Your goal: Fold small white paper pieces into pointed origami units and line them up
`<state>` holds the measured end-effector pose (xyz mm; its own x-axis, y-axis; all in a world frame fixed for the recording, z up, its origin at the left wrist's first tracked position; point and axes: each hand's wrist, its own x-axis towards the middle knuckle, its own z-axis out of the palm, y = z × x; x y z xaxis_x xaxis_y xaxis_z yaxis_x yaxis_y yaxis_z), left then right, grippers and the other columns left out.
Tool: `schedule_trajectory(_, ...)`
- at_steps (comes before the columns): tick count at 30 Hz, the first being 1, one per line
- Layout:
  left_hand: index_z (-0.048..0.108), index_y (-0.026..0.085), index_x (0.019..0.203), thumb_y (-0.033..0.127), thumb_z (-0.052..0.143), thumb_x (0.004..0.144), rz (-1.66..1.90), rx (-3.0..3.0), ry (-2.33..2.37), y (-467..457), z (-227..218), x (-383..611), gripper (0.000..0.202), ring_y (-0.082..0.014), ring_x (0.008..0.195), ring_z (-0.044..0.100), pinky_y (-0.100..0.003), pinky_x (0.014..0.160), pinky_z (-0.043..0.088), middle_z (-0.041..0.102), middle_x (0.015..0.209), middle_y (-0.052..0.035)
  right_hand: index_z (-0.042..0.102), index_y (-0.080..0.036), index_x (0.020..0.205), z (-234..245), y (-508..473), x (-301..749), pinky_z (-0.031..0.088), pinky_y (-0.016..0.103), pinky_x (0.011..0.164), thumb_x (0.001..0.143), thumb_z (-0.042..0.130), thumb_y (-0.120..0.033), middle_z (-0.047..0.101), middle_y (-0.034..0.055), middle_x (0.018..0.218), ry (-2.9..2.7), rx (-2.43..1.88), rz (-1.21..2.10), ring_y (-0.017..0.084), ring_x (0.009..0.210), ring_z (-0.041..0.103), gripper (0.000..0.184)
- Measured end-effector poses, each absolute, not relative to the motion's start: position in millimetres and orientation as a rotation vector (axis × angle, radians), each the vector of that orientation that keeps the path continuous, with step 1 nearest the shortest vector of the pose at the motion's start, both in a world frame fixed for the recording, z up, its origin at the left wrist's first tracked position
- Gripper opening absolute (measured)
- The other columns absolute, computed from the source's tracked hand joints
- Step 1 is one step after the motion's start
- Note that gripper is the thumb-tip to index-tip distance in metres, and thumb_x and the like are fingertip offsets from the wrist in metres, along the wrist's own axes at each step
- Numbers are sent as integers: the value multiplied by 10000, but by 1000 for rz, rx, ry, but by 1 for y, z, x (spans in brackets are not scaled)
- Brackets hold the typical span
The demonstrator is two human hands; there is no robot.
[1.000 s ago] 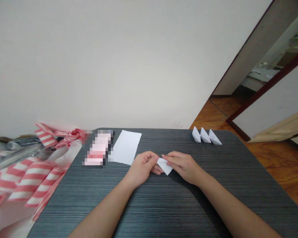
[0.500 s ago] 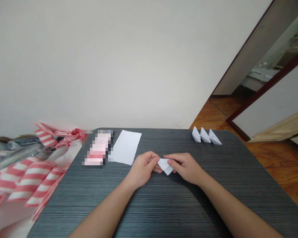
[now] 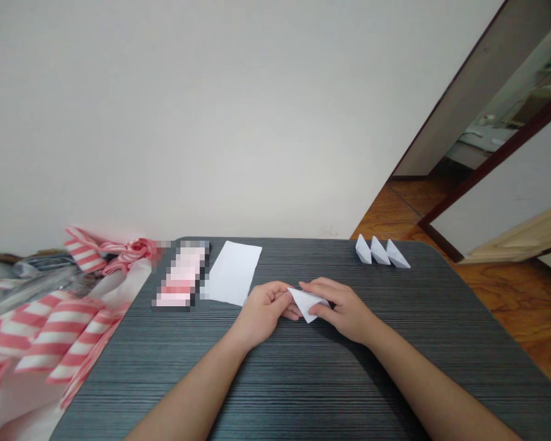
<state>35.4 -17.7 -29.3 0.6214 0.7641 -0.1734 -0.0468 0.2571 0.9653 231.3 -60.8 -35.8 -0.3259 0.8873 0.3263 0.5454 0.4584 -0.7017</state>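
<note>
A small folded white paper piece (image 3: 307, 302) is held between both hands just above the dark striped table (image 3: 303, 380). My left hand (image 3: 262, 311) pinches its left corner with curled fingers. My right hand (image 3: 340, 306) grips its right side, fingers wrapped over the fold. The paper shows as a triangle pointing down toward me. Part of it is hidden under my right fingers.
A flat white sheet (image 3: 233, 271) lies at the table's back, next to a blurred pink object (image 3: 180, 282). Three folded white paper pieces (image 3: 381, 252) stand in a row at the back right. Red-and-white striped bags (image 3: 50, 324) pile up at the left. A doorway opens at the right.
The paper piece has been turned and pressed flatter between my fingers, now showing a sharper triangle. Both hands stay in nearly the same place.
</note>
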Motion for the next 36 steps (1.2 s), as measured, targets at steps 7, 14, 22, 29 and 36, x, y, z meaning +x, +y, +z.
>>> schedule_trajectory(7,627,106,849,332,525,834,580,1200,732,-20,-30,35,249,-140,625,641,-282,649,540,670,706,-68,554,-238,1217,-31,-63,228,482,302,804,890,460,-172,613,73,1054,-2117,-1104,591,173,939,579,346)
schedule_trajectory(14,632,91,849,317,497,848,577,1168,698,-21,-28,35,264,-149,618,643,-298,646,540,670,707,-82,592,-216,1170,-31,-63,229,499,285,801,908,428,-175,633,72,1054,-2098,-1111,578,164,932,602,311)
schedule_trajectory(22,627,86,835,286,493,844,594,1156,714,-22,-26,35,241,-149,600,642,-291,617,538,662,675,-71,560,-241,1213,-28,-62,228,503,291,859,915,421,-166,612,68,1167,-2166,-1008,509,169,1025,593,337)
schedule_trajectory(29,609,84,824,265,497,848,600,1098,692,-21,-29,35,214,-133,581,630,-271,606,530,656,662,-66,555,-260,1216,-20,-63,227,508,288,838,929,393,-191,618,52,1163,-2244,-1047,495,170,996,608,336)
schedule_trajectory(36,601,80,841,328,498,855,604,1084,658,-19,-30,34,269,-146,608,636,-290,626,528,663,705,-86,608,-238,1133,-13,-65,224,490,249,714,940,382,-239,669,46,976,-2318,-1192,503,156,808,624,297)
